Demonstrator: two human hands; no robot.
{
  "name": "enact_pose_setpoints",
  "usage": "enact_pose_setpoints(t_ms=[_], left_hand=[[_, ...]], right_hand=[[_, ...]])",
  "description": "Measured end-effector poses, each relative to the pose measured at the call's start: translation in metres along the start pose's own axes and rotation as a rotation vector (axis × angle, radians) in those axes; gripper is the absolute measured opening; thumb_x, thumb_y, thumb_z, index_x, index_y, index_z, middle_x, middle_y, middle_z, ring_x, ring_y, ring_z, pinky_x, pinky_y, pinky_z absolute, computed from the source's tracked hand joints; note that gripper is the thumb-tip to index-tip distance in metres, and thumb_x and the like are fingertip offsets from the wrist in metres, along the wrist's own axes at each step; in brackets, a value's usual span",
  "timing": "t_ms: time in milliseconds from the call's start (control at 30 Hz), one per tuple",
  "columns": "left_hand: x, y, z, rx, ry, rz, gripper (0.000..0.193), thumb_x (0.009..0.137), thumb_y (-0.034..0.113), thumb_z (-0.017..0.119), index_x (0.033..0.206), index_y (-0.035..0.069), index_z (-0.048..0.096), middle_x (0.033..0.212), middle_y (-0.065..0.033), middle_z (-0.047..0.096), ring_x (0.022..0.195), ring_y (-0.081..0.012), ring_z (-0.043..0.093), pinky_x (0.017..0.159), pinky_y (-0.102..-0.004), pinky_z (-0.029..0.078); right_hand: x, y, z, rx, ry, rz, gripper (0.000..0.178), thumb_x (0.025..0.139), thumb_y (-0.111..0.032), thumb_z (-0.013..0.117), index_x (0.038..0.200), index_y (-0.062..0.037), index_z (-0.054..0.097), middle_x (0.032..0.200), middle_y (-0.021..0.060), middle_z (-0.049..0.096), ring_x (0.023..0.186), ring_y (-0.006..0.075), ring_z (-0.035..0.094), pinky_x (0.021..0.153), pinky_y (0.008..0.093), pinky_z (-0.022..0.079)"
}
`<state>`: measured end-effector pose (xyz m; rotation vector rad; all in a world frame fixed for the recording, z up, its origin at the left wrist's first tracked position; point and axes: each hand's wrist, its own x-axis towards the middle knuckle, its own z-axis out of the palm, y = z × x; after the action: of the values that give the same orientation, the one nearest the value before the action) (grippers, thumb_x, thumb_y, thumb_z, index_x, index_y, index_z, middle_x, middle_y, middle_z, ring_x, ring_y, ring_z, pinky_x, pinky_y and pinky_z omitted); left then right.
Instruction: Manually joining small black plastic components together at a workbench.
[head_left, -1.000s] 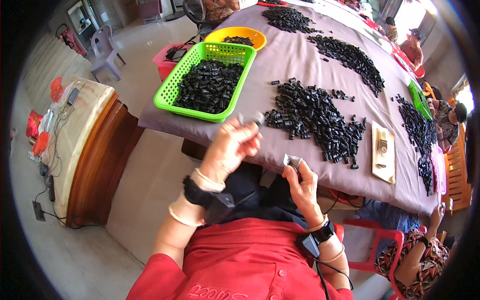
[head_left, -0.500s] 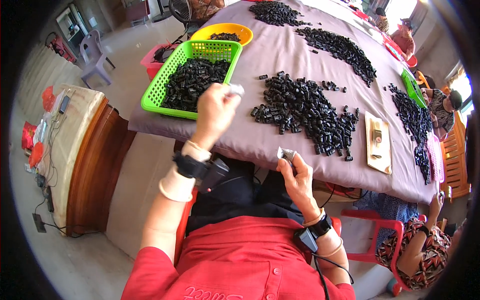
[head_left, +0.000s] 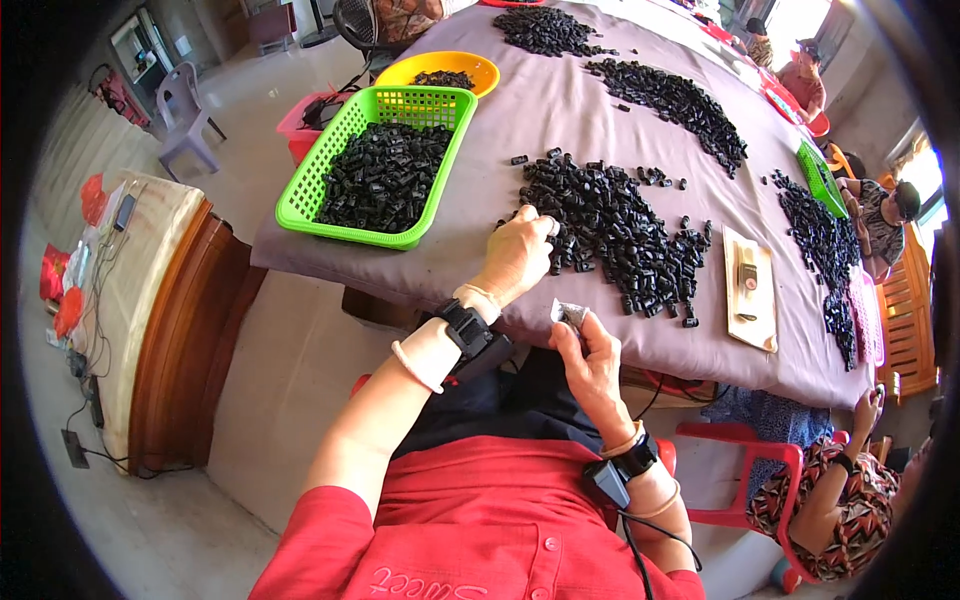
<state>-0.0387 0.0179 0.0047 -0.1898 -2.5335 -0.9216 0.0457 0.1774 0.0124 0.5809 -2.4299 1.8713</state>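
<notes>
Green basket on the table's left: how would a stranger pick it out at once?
Find the long cloth-covered table, then its near left corner, left of the black pile at the left hand. There sits the basket, heaped with black parts. Its rectangular shape and bright green lattice walls set it apart from the round yellow bowl behind it.

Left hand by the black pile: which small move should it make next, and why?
Perhaps the left hand should pick from the black pile, since it is at that pile's left edge, while the right hand holds a small silvery item.
</notes>
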Motion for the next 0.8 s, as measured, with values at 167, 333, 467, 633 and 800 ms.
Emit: enact_pose_setpoints(t_ms=[167, 333, 467, 633, 800], left_hand=[[-0.005, -0.003, -0.001, -0.029, 0.000, 0.010, 0.017, 0.072, 0.007, 0.059, 0.089, 0.008, 0.062, 0.087, -0.0115, 0.055, 0.079, -0.0324, 0.057, 0.069, -0.0405, 0.047], [-0.022, 0.001, -0.004, -0.224, 0.068, 0.012, 0.019, 0.070, 0.003, 0.062, 0.088, 0.005, 0.061, 0.084, -0.0114, 0.055, 0.074, -0.0283, 0.058, 0.066, -0.0360, 0.047], [-0.041, 0.014, -0.019, -0.344, 0.027, -0.050, 0.023, 0.069, -0.001, 0.063, 0.092, 0.003, 0.062, 0.081, -0.0088, 0.054, 0.069, -0.0199, 0.056, 0.063, -0.0303, 0.047], [-0.060, 0.026, -0.025, -0.567, -0.002, -0.157, 0.024, 0.069, -0.002, 0.067, 0.091, 0.005, 0.060, 0.074, -0.0067, 0.057, 0.062, -0.0154, 0.055, 0.060, -0.0278, 0.047], [-0.068, 0.030, -0.031, -0.820, -0.069, -0.300, 0.027, 0.072, -0.003, 0.067, 0.098, 0.003, 0.060, 0.077, -0.0014, 0.060, 0.067, -0.0065, 0.055, 0.061, -0.0221, 0.048]], right_hand=[[-0.001, -0.001, 0.001, -0.019, -0.012, 0.009, 0.016, 0.086, -0.012, 0.057, 0.096, -0.0004, 0.058, 0.066, 0.0027, 0.057, 0.062, 0.0062, 0.048, 0.057, 0.0238, 0.042], [0.000, 0.000, 0.003, -0.003, -0.017, 0.017, 0.016, 0.086, -0.012, 0.057, 0.097, -0.0004, 0.058, 0.066, 0.0031, 0.057, 0.063, 0.0062, 0.048, 0.058, 0.0238, 0.042], [-0.002, 0.000, 0.001, 0.040, 0.002, 0.055, 0.017, 0.087, -0.013, 0.056, 0.097, 0.0000, 0.058, 0.068, 0.0025, 0.058, 0.064, 0.0065, 0.049, 0.059, 0.0235, 0.043], [-0.001, -0.002, -0.002, 0.076, -0.001, 0.099, 0.017, 0.087, -0.014, 0.056, 0.096, 0.0001, 0.058, 0.070, 0.0011, 0.058, 0.066, 0.0064, 0.050, 0.060, 0.0231, 0.043], [0.000, -0.006, -0.001, 0.169, 0.007, 0.157, 0.016, 0.089, -0.015, 0.055, 0.097, -0.0011, 0.058, 0.075, -0.0010, 0.058, 0.070, 0.0048, 0.050, 0.064, 0.0214, 0.043]])
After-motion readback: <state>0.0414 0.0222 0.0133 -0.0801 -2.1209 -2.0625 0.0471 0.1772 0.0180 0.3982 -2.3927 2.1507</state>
